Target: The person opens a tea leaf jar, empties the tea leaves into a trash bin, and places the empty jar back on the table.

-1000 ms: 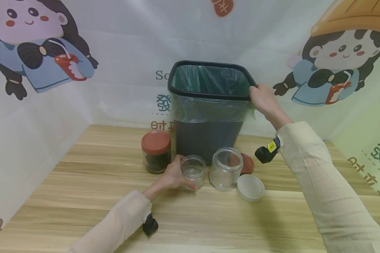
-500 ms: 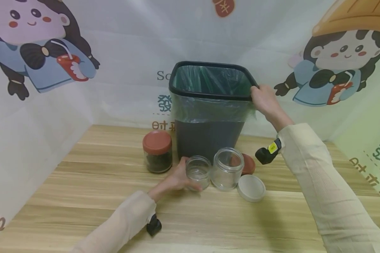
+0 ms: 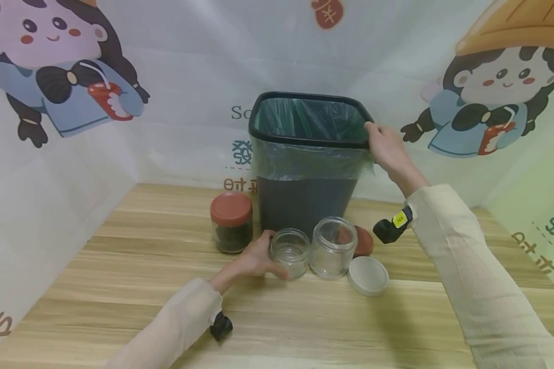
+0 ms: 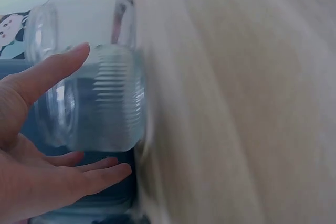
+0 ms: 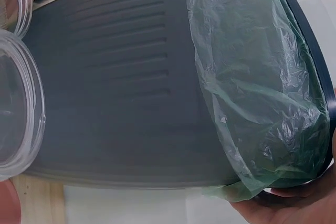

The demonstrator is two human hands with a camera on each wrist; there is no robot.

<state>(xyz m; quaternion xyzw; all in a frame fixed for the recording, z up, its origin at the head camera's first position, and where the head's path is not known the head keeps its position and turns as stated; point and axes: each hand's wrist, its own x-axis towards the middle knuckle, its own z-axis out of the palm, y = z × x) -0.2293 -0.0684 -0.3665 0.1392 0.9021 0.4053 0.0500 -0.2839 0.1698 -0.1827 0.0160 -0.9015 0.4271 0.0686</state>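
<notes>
- We see the small jar (image 3: 292,253) farther right than it is a second ago, and the gap between it and the big jar (image 3: 334,251) is now all but gone; whether the two touch, we cannot tell.
- Over the last half second, the left hand (image 3: 256,259) slips slightly leftward while the small jar stays about where it is, so we read this as the hold loosening.
- For the work in hand, we judge that the small jar is about where it is being put: upright and lidless on the table (image 3: 277,328), in front of the bin (image 3: 304,202).
- Our left hand is spread wide around the jar's left side, thumb and fingers fairly straight; the left wrist view shows space between fingers and glass, so it seems to be released, though we cannot tell whether the thumb brushes it.
- Our right hand (image 3: 390,151) grasps the bin's rim at its right corner, fingers curled under it by the liner (image 3: 309,161), as in both earlier views.
- Around these, we have the capped jar (image 3: 232,225) left of the small one, the white lid (image 3: 368,277) near the big jar's front right, and the red lid (image 3: 364,242) partly hidden behind it.
</notes>
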